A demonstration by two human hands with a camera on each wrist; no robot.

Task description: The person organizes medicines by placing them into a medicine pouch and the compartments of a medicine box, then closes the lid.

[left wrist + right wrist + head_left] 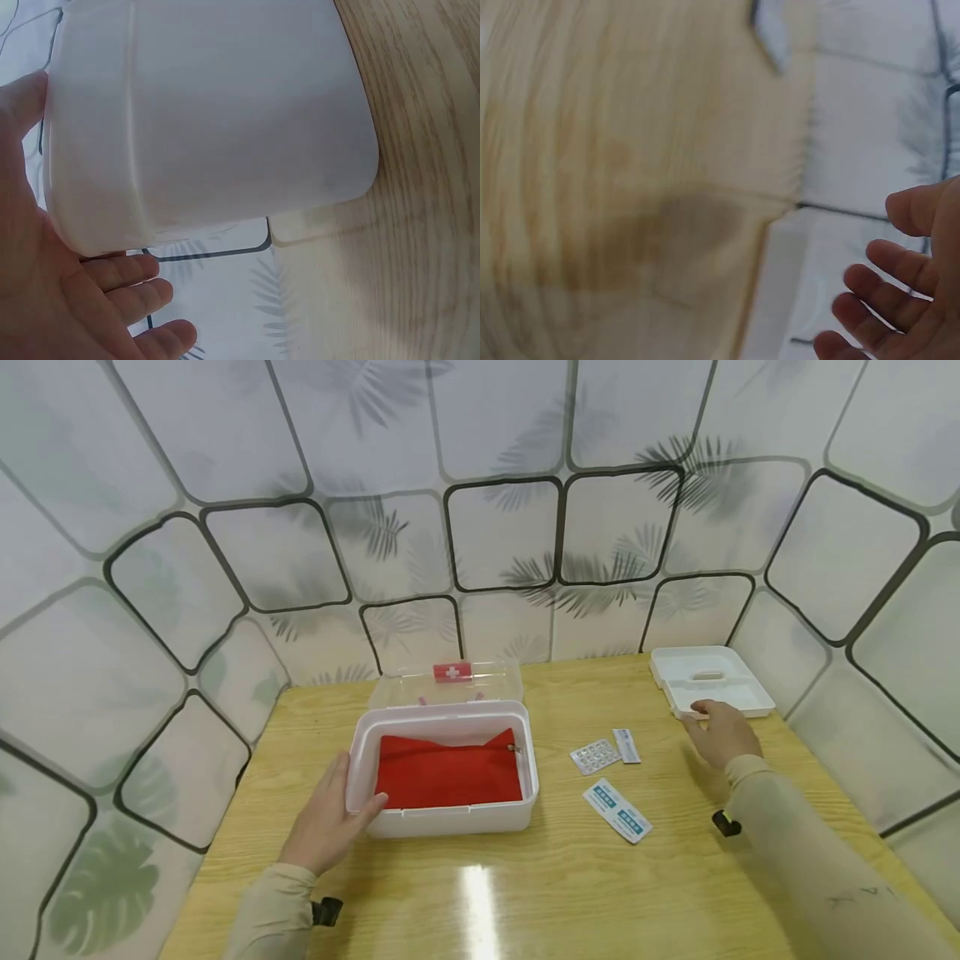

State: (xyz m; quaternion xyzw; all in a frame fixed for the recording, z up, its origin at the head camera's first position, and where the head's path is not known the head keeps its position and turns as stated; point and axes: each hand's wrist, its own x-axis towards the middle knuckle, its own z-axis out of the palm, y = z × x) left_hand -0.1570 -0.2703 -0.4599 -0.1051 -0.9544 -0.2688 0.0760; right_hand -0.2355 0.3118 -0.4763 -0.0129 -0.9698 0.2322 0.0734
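A white first-aid box [450, 820] stands on the table, its clear lid [401, 690] tipped back. Inside lies a red zip pouch [450, 774]. My left hand [322, 827] holds the box's left end, thumb over the rim; in the left wrist view several fingers extend past the white end wall [247, 112]. At the back right, my right hand [723, 735] is at the near edge of a white tray with a raised handle [705, 676]. Its fingers [885, 292] are loosely bent with nothing between them in the right wrist view.
Between box and tray lie a silver blister pack [596, 757], a small white packet [626, 746] and a longer white packet with blue-green print [618, 811]. A patterned wall covering [510, 543] rises behind and beside the wooden table [570, 893].
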